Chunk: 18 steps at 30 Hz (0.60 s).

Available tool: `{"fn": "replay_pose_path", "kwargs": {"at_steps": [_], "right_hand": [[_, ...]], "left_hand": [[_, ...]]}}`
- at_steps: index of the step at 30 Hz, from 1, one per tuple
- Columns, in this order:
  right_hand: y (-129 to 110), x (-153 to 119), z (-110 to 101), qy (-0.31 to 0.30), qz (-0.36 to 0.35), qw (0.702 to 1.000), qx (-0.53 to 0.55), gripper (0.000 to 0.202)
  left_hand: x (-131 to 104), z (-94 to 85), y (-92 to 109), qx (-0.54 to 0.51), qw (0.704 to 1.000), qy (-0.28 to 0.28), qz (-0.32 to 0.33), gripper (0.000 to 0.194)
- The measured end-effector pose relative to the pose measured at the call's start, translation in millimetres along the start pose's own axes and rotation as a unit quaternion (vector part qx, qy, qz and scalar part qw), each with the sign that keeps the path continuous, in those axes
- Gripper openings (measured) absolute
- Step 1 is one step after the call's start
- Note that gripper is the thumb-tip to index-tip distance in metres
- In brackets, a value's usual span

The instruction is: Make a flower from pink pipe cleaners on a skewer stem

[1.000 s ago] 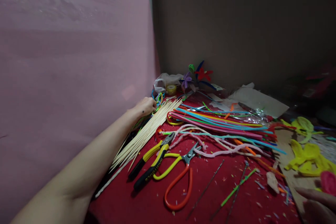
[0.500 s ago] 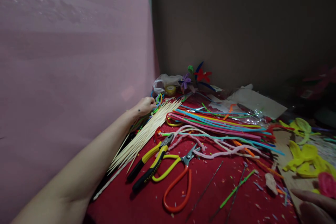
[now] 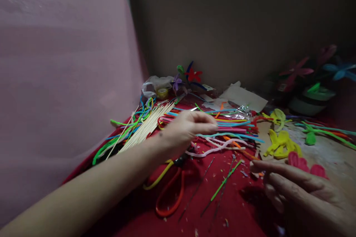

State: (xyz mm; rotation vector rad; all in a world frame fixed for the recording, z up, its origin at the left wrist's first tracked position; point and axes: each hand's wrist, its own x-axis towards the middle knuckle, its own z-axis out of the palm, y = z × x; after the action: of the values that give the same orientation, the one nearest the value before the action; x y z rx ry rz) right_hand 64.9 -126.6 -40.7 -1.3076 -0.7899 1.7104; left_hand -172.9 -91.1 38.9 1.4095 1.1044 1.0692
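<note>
Skirting the pink wall (image 3: 69, 81), the red cloth (image 3: 235, 211) offers room between wires (image 3: 197, 189) and the right hand (image 3: 302, 194), whose fingers curl loosely beside pink petals (image 3: 299, 161). The left hand (image 3: 183, 131), fingertips together, hangs over the pipe cleaners (image 3: 233, 130). I cannot tell whether either holds anything.

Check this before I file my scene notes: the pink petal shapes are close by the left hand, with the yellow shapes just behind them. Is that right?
Not quite: the pink petal shapes are close by the right hand, not the left hand, as the head view shows. The yellow shapes are indeed just behind them.
</note>
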Motion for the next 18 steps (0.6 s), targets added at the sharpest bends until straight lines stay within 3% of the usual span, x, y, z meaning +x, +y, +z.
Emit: {"fn": "replay_pose_path", "kwargs": {"at_steps": [4, 7, 10, 14, 18], "right_hand": [[-6, -4, 5, -0.082, 0.013, 0.995, 0.047, 0.042], [-12, -5, 6, -0.038, -0.012, 0.998, 0.057, 0.032], [-18, -6, 8, 0.008, -0.017, 0.999, 0.050, 0.030], [-18, -1, 4, -0.048, -0.017, 0.998, 0.041, 0.023], [-12, 7, -2, -0.050, -0.009, 0.998, 0.037, 0.030]], "left_hand": [[-3, 74.4, 0, -0.069, 0.993, -0.091, 0.010, 0.013], [2, 99.7, -7, -0.062, 0.996, -0.069, 0.005, 0.011], [6, 105.3, -16, -0.110, 0.990, -0.080, -0.037, 0.010], [3, 104.6, -22, -0.138, 0.988, -0.060, -0.032, 0.008], [7, 84.0, -13, -0.097, 0.992, -0.073, -0.014, 0.015]]}}
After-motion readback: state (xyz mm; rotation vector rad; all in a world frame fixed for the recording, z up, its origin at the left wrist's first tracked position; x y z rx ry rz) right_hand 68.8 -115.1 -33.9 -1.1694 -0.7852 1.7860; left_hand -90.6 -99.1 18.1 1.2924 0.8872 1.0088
